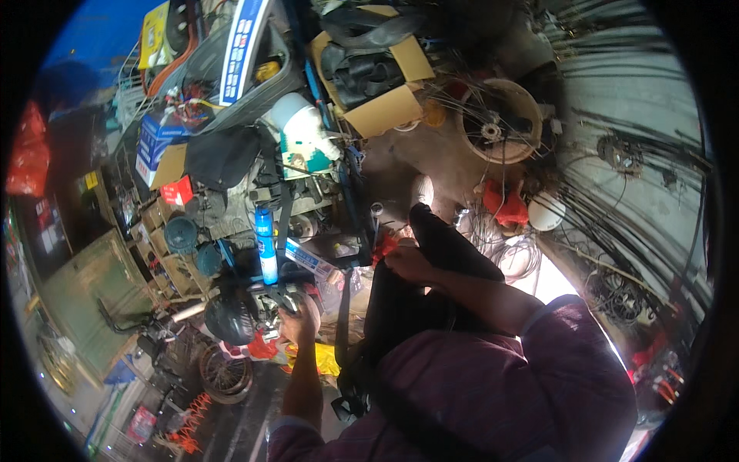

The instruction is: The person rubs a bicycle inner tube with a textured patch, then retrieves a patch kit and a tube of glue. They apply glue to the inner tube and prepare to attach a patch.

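Left hand [296, 322] is at the metal part [269, 309], fingers bent against its right side; can't tell if they're clamped on it or just touching. Metal part sits left of the body, with the black round part [229, 318] just beside it on the left. Blue can [265, 245] stands roughly upright just beyond it, narrow box [308, 259] near the can, tilted. Red cloth [262, 348] and yellow sheet [327, 359] lie on the near side. Right hand [409, 264] is at the dark-trousered leg [454, 246], fingers curled; can't tell whether they grip anything. Small red item [385, 245] is just past those fingers, contact unclear. Spoked wheel [225, 373] is lower left, orange coiled hose [192, 425] nearer. Open carton [382, 113] with black rubber pieces [362, 77] is at the far side, round tub [469, 127] to its right.
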A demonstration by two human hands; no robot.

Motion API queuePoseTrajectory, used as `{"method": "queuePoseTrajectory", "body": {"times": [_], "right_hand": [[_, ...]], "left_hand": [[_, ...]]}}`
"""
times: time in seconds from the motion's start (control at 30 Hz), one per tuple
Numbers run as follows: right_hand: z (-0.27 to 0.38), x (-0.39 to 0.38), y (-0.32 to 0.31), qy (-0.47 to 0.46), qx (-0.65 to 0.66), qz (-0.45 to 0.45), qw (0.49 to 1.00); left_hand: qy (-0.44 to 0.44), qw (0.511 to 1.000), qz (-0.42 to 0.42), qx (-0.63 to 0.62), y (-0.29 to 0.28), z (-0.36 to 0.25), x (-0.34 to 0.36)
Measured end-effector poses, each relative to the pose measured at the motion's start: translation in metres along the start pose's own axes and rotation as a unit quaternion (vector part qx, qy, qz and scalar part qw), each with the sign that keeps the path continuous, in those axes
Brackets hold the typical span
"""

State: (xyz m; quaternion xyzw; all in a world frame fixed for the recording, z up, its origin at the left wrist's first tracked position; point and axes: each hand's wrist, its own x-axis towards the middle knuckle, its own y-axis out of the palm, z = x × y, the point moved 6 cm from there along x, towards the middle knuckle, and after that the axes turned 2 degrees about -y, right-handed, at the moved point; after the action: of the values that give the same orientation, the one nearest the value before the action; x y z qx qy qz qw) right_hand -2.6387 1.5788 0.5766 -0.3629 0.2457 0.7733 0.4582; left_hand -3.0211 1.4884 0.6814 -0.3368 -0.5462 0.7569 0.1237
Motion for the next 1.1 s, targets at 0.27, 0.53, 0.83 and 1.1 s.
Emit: {"method": "queuePoseTrajectory", "body": {"times": [0.27, 0.53, 0.83, 1.1], "right_hand": [[0.018, 0.033, 0.0, 0.018, 0.016, 0.017, 1.0], [0.068, 0.043, -0.007, 0.011, 0.039, 0.037, 0.999], [0.087, 0.13, -0.048, -0.075, -0.031, 0.053, 0.995], [0.16, 0.148, -0.067, -0.075, 0.052, 0.006, 0.996]], "left_hand": [[-0.033, 0.999, 0.003, -0.027, -0.008, -0.007, 0.007], [-0.038, 0.998, 0.012, -0.058, -0.035, -0.02, 0.0], [-0.012, 0.998, -0.004, -0.065, -0.033, -0.015, 0.001], [-0.026, 0.998, 0.012, -0.06, -0.024, -0.006, 0.004]]}}
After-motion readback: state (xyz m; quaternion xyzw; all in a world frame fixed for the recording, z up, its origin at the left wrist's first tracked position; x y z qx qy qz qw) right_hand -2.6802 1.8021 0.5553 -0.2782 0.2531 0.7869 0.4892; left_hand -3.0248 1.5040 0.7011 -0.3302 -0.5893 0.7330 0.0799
